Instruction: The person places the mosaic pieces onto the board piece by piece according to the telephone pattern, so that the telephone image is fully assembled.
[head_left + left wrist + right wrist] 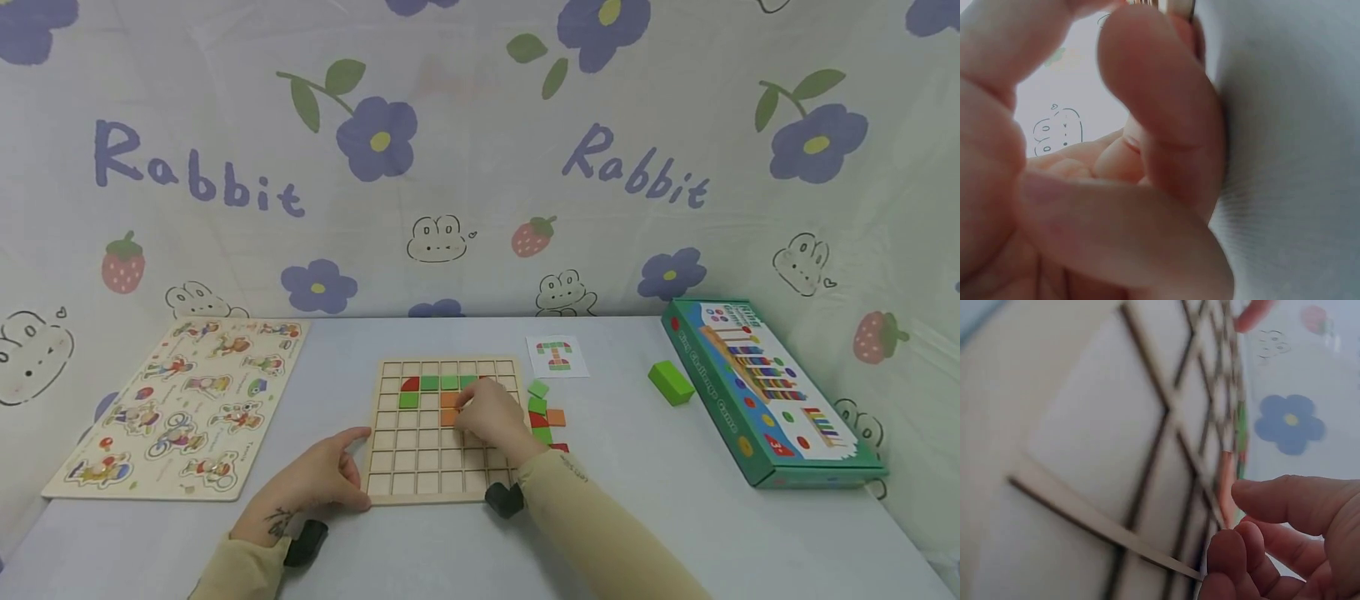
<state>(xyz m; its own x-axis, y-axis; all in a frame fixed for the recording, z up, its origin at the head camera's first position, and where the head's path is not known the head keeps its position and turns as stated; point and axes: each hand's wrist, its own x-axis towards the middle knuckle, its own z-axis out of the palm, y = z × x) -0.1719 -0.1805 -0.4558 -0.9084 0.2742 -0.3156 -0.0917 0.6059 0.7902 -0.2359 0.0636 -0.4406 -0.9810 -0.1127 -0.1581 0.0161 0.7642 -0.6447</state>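
A wooden grid board (416, 462) lies on the table with several red, green and orange tiles in its upper cells. At its left edge is my left hand (315, 479); the index finger and thumb rest against the frame, spread apart. Over the board, my right hand (491, 417) has its fingertips curled at an orange tile (448, 417), which they partly cover and seem to pinch. Another orange tile (449, 400) sits in the cell above. The right wrist view shows the thumb and fingers close around the orange tile's edge (1226, 487).
Loose tiles (538, 388) lie along the board's right side. Behind them is a white pattern card (558, 357). Further right are a green block (671, 382) and a green game box (772, 400). A wooden picture puzzle (183, 408) lies at left.
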